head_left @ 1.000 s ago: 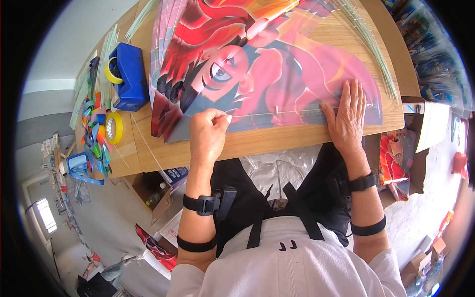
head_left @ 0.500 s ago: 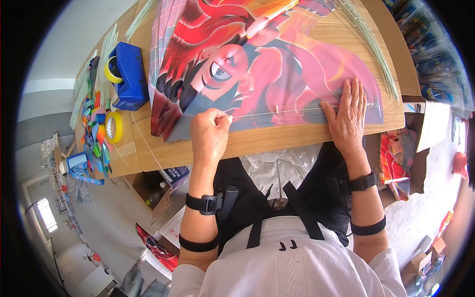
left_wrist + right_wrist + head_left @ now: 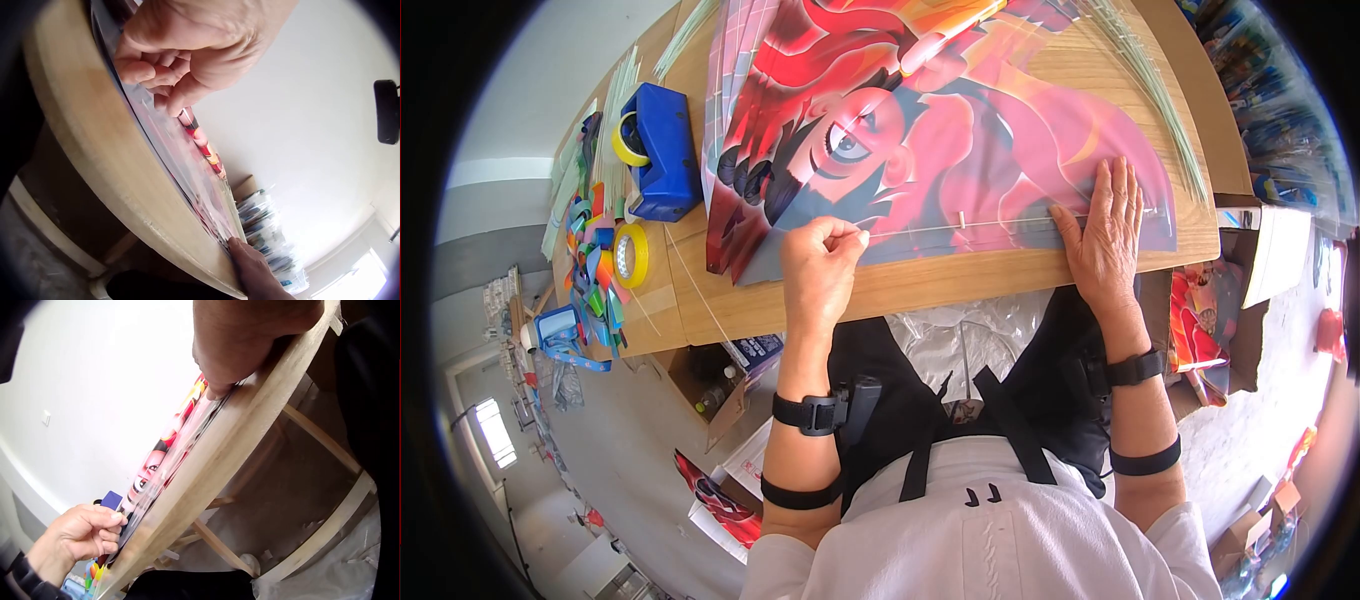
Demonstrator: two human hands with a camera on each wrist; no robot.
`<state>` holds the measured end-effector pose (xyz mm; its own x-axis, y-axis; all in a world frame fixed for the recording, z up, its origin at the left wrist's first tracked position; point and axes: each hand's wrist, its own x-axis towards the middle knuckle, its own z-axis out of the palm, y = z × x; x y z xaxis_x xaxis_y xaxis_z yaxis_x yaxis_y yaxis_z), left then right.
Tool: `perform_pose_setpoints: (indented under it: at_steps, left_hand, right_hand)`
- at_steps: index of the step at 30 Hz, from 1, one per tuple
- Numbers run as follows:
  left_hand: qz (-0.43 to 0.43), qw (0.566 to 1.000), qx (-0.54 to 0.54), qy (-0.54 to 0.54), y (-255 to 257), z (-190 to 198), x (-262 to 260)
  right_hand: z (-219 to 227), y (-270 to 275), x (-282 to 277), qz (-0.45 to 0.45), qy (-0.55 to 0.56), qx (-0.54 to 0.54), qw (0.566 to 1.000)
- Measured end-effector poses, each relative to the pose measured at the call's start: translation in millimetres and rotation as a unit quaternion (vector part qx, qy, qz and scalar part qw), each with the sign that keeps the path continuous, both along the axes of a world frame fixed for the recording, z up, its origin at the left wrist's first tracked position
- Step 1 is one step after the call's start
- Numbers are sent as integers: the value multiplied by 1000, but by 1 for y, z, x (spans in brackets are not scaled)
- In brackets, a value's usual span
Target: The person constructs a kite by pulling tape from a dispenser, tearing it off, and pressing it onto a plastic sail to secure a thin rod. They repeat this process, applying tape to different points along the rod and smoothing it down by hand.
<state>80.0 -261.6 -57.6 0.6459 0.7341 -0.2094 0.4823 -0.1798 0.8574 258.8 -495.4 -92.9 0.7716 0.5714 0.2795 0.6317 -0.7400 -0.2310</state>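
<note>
A stack of glossy printed sheets (image 3: 960, 130), red and pink with a large cartoon eye, lies at the table's near edge. A thin pale rod (image 3: 920, 231) runs along the lower border of the top sheet. My left hand (image 3: 820, 265) pinches the rod's left end between thumb and forefinger, the other fingers curled. My right hand (image 3: 1102, 240) rests flat on the right end of the sheet, fingers straight and thumb spread, over the rod's line. A small light tab (image 3: 961, 219) sits across the rod between the hands. From the left wrist view, the left fingertips (image 3: 176, 106) are close over the sheet.
A blue tape dispenser (image 3: 662, 155) and a yellow tape roll (image 3: 631, 256) stand at the left, beside colourful strips (image 3: 590, 270). A bundle of thin pale rods (image 3: 1150, 95) lies at the right. An open cardboard box (image 3: 1245, 340) stands below the table's right edge.
My left hand shifts only slightly at the rod's end, its pinch kept. The right hand stays flat in the same place.
</note>
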Motion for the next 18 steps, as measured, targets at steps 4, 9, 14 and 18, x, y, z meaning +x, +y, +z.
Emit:
perform_pose_setpoints:
  at_steps: [4,9,14,18]
  left_hand:
    - [0,1000,10,4,-1,6,1]
    - [-11,999,-18,-30,-3,23,0]
    - [3,993,-95,-64,-5,45,-1]
    - [-21,995,-59,-71,-6,58,-2]
  right_hand:
    - [-1,0,0,3,0,4,1000]
    - [-1,0,0,-1,-2,0,1000]
    - [-2,0,0,1,-5,0,1000]
    - [-2,0,0,2,-12,1,1000]
